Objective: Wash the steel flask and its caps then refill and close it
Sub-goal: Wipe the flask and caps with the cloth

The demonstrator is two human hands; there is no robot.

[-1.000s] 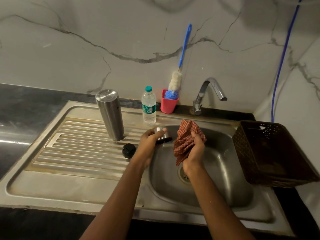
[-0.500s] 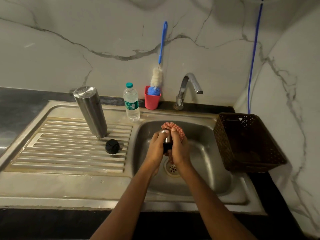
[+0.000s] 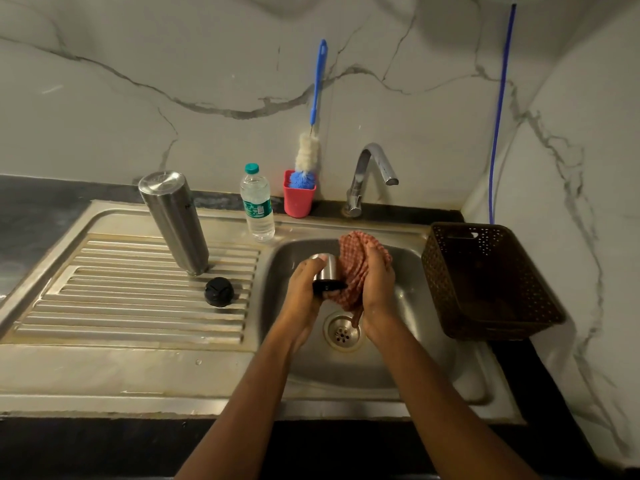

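The steel flask stands upside down on the ribbed drainboard, leaning slightly. A black inner cap lies on the drainboard just in front of it. Over the sink basin my left hand grips the steel outer cap, which has a black rim at its lower end. My right hand holds a red checked cloth bunched against the cap's right side. A tail of the cloth hangs toward the drain.
A plastic water bottle stands at the back of the sink. A red cup holds a blue-handled bottle brush. The tap runs no water. A brown perforated basket sits at the right.
My hands came together over the basin from the drainboard edge. The cloth, first hanging loose from my right hand, is now bunched against the steel cap. The view shifted right.
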